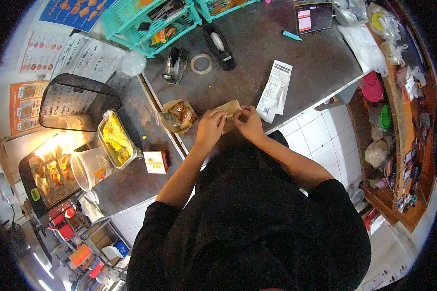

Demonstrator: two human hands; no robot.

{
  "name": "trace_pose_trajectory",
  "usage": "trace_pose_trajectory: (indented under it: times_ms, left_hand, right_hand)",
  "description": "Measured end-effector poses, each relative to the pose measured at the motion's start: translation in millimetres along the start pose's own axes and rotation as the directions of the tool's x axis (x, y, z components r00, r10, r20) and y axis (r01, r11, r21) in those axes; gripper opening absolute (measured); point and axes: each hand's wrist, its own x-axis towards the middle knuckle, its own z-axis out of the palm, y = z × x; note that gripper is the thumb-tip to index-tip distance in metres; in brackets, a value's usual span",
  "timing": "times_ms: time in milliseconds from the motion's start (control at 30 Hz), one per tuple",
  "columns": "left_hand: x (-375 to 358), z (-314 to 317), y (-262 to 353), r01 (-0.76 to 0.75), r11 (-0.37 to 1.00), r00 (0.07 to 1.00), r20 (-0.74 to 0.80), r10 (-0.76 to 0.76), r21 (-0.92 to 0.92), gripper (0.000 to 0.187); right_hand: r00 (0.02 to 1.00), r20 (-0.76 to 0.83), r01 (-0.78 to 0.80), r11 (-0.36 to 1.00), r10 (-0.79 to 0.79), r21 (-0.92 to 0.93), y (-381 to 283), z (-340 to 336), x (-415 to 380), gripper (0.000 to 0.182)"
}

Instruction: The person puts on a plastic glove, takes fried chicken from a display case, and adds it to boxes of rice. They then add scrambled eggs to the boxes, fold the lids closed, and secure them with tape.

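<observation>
A brown paper food box is between my two hands at the table's front edge. The fingers of my left hand are closed on its left side. On the right side, the bent fingers of my right hand pinch its edge. Parts of the box are covered by my fingers, so its full shape cannot be made out. Just left of my left hand stands another brown paper food box, open at the top, with food and a clear plastic packet inside. A long printed receipt lies right of my right hand.
Behind my hands are a stapler, a tape roll, a black tape dispenser and teal baskets. A tablet stands at the back right. Leftward are a tray of yellow food, a clear tub and a lit food warmer.
</observation>
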Motion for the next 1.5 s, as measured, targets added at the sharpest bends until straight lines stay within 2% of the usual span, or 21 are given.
trace_pose_trajectory:
  times_ms: [167,267,400,467,567,667,767,900,1000,1100,1267,1400,1500]
  left_hand:
    - [-0.6,-0.5,-1.4,-0.006,1.0,1.0,-0.002,0.006,-0.005,0.016]
    - [0.9,2.6,-7.6,-0.086,0.996,0.996,-0.005,0.086,0.014,0.016]
    - [3.0,-5.4,-1.0,-0.006,1.0,0.999,0.052,0.005,0.013,0.015]
    - [8.3,-11.5,0.2,0.008,1.0,0.996,0.092,-0.009,0.019,0.015]
    - [19.0,-16.5,-2.5,-0.117,0.992,0.993,0.032,0.116,0.036,0.01]
    - [26.8,-12.8,-16.6,0.086,0.968,0.98,0.192,-0.04,-0.236,0.01]
    - [29.2,-8.8,-26.7,0.094,0.982,0.975,0.214,-0.058,-0.163,0.013]
    - [29.5,-2.3,-38.2,0.103,0.986,0.98,0.182,-0.078,-0.131,0.014]
    - [25.2,1.4,-38.3,0.1,0.986,0.986,0.149,-0.08,-0.13,0.014]
    - [18.5,8.6,-36.5,0.116,0.989,0.99,0.092,-0.107,-0.097,0.015]
    - [6.8,11.2,-29.5,0.149,0.989,0.984,0.096,-0.148,-0.002,0.024]
    - [-1.1,23.2,-29.6,0.147,0.989,0.989,-0.022,-0.148,-0.027,0.031]
    - [-3.1,31.4,-26.4,0.138,0.99,0.985,-0.098,-0.141,-0.034,0.029]
  right_hand:
    - [0.998,-0.005,-0.06,0.998,0.06,-0.004,-0.7,4.0,1.0,0.018]
    - [0.999,-0.023,-0.048,0.999,0.048,-0.008,1.1,6.9,0.9,0.017]
    - [0.999,-0.025,-0.023,0.998,0.024,0.05,7.1,10.9,-0.2,0.016]
    - [0.999,-0.049,0.005,1.0,-0.005,-0.014,2.1,10.0,-0.3,0.017]
    - [0.999,-0.054,0.001,1.0,-0.002,-0.02,-7.7,7.2,1.2,0.019]
    - [0.997,-0.08,0.021,1.0,-0.023,-0.021,-12.5,6.7,3.3,0.018]
    - [0.996,-0.068,0.049,0.998,-0.05,-0.027,-9.5,7.3,7.7,0.017]
    - [0.996,0.029,0.084,0.996,-0.084,0.017,-14.4,-2.0,21.7,0.02]
    - [0.994,0.041,-0.099,0.995,0.098,0.025,-1.8,9.3,43.4,0.021]
    - [0.985,0.089,-0.136,0.983,0.147,-0.12,-18.0,9.3,54.2,0.022]
    - [0.989,0.111,-0.077,0.976,0.101,-0.205,-8.1,21.7,60.0,0.018]
    - [0.987,0.125,-0.081,0.978,0.106,-0.191,-10.7,16.1,55.9,0.013]
    - [0.992,0.117,-0.019,0.978,0.044,-0.209,-10.7,11.1,51.9,0.013]
